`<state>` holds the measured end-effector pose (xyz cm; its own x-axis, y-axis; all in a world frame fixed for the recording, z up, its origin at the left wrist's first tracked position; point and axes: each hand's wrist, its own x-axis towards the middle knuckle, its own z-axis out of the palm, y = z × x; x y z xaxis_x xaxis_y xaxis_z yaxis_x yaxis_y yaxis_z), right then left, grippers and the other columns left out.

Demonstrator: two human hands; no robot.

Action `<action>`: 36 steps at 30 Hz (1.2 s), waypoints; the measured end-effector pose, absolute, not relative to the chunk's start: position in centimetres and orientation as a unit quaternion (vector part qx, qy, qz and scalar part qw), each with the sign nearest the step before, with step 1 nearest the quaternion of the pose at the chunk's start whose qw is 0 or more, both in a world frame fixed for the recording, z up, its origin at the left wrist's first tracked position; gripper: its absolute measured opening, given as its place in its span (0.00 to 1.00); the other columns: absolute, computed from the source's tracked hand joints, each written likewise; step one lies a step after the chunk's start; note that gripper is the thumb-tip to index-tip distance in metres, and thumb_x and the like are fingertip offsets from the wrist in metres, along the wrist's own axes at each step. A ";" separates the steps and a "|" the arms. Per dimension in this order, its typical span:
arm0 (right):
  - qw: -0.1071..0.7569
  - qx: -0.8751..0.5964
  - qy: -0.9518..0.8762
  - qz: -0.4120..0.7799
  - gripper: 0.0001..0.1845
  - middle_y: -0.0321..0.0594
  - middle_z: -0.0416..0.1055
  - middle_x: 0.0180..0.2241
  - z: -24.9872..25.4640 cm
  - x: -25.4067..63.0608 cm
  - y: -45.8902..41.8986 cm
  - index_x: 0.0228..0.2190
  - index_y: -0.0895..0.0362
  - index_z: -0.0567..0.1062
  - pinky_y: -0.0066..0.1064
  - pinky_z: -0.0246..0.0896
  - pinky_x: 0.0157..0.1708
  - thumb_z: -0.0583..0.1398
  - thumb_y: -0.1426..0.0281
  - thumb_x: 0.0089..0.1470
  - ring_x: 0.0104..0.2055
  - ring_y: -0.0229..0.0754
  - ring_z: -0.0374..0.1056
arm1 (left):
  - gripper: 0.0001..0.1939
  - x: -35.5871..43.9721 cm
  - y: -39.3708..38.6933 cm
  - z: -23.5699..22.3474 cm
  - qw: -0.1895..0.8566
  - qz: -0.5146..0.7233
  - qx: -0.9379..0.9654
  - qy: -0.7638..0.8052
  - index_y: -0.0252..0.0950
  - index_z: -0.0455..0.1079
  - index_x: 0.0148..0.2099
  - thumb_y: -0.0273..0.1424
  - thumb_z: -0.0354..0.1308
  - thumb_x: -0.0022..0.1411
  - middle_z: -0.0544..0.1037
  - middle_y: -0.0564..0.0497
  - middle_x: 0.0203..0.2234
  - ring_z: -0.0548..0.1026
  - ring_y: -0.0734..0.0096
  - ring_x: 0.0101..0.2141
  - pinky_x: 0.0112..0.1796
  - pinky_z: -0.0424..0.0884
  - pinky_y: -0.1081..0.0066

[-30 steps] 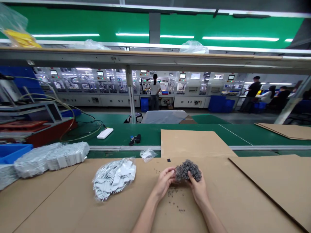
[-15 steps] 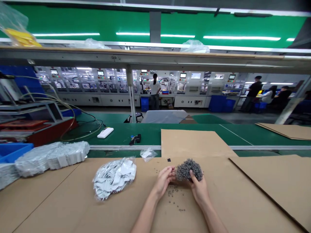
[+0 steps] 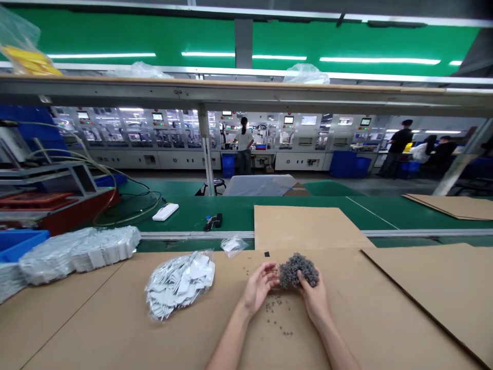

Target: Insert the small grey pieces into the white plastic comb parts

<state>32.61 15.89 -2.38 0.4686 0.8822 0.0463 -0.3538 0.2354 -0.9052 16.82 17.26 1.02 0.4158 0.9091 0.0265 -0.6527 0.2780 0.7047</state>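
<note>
Right hand [image 3: 314, 300] holding clump of grey parts [image 3: 298, 271], left hand [image 3: 259, 290] open beside, cardboard sheet [image 3: 370, 318] either side

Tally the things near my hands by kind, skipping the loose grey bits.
Hands: 2, left hand, right hand
Clear bags: 2, large bag, small bag
Grey clump: 1
Black square: 1
Total: 6
</note>
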 end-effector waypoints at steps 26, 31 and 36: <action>0.730 -0.443 -0.303 0.423 0.25 0.38 0.69 0.40 -2.4 32.6 15.9 0.41 0.51 0.62 0.36 0.64 0.36 0.63 0.62 0.39 0.41 0.45 0.65 | 0.17 16.8 17.3 1.1 0.784 0.498 0.315 0.195 0.29 0.67 0.42 0.37 0.46 0.59 0.70 0.41 0.38 0.68 0.66 0.36 0.38 0.63 0.68; 0.706 -0.500 -0.335 0.373 0.28 0.39 0.70 0.36 -2.6 32.6 16.0 0.39 0.54 0.64 0.38 0.61 0.40 0.66 0.64 0.34 0.40 0.46 0.65 | 0.17 16.8 17.2 1.3 0.785 0.508 0.319 0.153 0.30 0.67 0.43 0.36 0.45 0.60 0.69 0.41 0.40 0.68 0.64 0.39 0.42 0.61 0.65; 0.713 -0.462 -0.323 0.416 0.27 0.39 0.69 0.40 -2.7 32.5 15.9 0.42 0.52 0.62 0.37 0.64 0.36 0.63 0.62 0.38 0.41 0.46 0.65 | 0.15 16.9 17.4 0.9 0.759 0.511 0.332 0.229 0.29 0.68 0.40 0.35 0.49 0.58 0.70 0.41 0.38 0.69 0.66 0.35 0.38 0.63 0.67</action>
<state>32.53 15.94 -2.67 0.4445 0.8925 0.0765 -0.2948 0.2264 -0.9284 16.92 17.41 0.87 0.3720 0.9282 -0.0085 -0.6241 0.2568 0.7380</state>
